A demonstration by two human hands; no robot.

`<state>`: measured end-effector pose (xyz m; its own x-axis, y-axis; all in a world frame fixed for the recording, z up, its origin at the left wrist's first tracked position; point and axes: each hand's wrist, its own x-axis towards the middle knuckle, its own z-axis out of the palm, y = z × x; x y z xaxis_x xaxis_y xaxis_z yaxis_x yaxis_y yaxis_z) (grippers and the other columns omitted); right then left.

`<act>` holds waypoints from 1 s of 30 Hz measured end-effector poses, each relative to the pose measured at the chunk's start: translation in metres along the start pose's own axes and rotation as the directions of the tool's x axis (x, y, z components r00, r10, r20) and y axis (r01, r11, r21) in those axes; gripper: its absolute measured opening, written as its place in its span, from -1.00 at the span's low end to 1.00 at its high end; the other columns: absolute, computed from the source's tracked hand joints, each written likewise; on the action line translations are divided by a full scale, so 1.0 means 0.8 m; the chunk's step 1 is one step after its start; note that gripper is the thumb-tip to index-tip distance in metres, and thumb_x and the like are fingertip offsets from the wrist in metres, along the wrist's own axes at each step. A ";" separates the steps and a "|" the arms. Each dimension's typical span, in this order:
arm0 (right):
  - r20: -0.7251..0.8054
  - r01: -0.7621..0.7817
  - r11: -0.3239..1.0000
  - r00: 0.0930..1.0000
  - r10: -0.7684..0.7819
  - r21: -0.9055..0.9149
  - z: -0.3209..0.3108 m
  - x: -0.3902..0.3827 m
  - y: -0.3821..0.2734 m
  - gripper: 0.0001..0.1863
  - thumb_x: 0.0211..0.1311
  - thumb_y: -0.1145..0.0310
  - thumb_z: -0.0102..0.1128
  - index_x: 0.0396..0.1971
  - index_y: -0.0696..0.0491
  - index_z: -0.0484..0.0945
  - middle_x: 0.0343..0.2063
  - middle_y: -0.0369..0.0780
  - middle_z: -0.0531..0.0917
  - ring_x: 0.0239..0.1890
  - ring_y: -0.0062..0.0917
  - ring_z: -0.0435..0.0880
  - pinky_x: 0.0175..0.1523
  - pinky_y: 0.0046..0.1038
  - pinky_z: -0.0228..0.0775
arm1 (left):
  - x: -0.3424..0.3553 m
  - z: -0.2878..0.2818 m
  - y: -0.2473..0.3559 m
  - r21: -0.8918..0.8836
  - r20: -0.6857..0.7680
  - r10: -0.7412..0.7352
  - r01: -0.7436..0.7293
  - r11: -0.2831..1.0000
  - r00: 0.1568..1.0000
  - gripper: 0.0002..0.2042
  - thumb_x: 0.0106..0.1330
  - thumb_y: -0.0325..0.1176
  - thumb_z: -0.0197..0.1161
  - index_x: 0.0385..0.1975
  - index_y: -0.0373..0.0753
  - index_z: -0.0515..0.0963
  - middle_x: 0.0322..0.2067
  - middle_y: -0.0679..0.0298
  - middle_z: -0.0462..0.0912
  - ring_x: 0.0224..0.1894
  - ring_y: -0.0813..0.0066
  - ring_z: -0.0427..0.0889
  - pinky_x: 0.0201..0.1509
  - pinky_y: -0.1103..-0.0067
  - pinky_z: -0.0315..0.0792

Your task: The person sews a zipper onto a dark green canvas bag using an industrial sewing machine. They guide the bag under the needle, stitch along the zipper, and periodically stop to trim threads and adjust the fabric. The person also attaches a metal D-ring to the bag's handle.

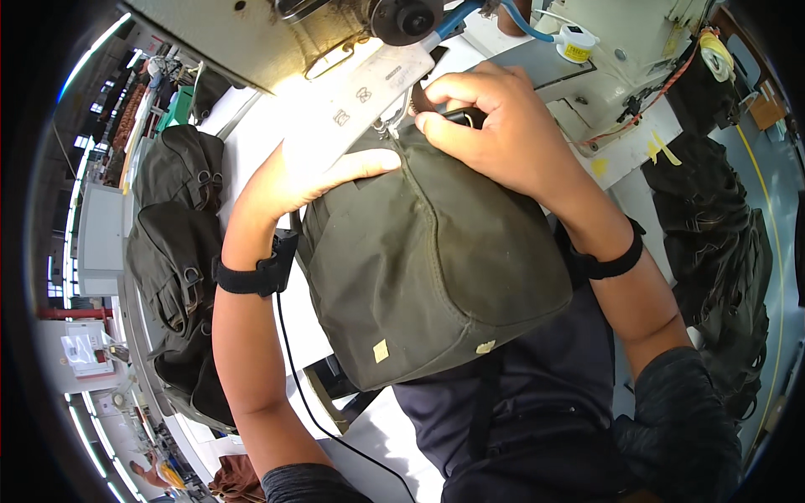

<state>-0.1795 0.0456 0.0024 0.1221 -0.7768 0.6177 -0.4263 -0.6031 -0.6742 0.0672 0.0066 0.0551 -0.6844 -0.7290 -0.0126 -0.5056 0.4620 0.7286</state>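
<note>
An olive-green fabric bag point(377, 260) lies under the head of a sewing machine point(369, 92), its broad seamed end toward me and two small pale tabs near its lower edge. My left hand point(331, 174) rests on the bag's left side, thumb stretched flat toward the seam. Its other fingers are hidden behind the machine's pale cover. At the far right of the bag, my right hand point(495, 126) is closed, with thumb and fingers curled round its edge beside a dark strip and a black piece. The needle area is mostly covered.
More olive-green bags point(172, 243) are piled along the left side. Dark green fabric pieces point(713, 243) hang or lie at the right. A small white container point(576, 44) stands on the machine bed at the back. A black cable point(293, 369) runs down from my left wristband.
</note>
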 end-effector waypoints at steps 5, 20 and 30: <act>0.043 0.012 1.000 0.999 -0.011 -0.007 -0.005 0.002 -0.003 -0.80 0.21 0.21 0.38 -0.36 0.03 0.78 -0.42 -0.28 0.78 -0.26 -0.31 0.64 0.08 -0.24 0.33 | -0.006 -0.007 0.005 -0.019 -0.009 -0.024 0.024 1.000 1.000 -0.56 0.33 -0.24 0.56 0.10 -0.29 0.60 -0.04 0.32 0.65 -0.05 0.57 0.53 0.08 0.54 0.40; 0.054 -0.006 0.999 0.998 0.007 -0.031 -0.003 0.001 -0.005 -0.78 0.23 0.20 0.37 -0.32 0.04 0.78 -0.42 -0.28 0.76 -0.28 -0.33 0.61 0.08 -0.27 0.29 | -0.003 -0.007 0.003 -0.138 0.059 -0.082 0.089 0.986 0.995 -0.75 0.37 -0.22 0.53 -0.25 -0.23 0.62 -0.43 0.55 0.58 -0.41 0.79 0.41 -0.33 0.65 0.30; 0.106 -0.053 0.998 0.993 0.057 -0.043 -0.011 0.006 -0.013 -0.80 0.23 0.21 0.37 -0.34 0.04 0.78 -0.50 -0.25 0.73 -0.31 -0.29 0.61 0.02 -0.24 0.34 | 0.001 -0.009 -0.007 -0.099 0.053 -0.119 0.124 0.987 0.992 -0.63 0.34 -0.23 0.55 0.00 -0.29 0.63 -0.33 0.47 0.61 -0.34 0.73 0.48 -0.25 0.62 0.41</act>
<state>-0.1822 0.0493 0.0160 0.1914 -0.8248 0.5320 -0.4700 -0.5528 -0.6881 0.0735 -0.0004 0.0560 -0.6463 -0.7510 -0.1353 -0.5320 0.3163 0.7855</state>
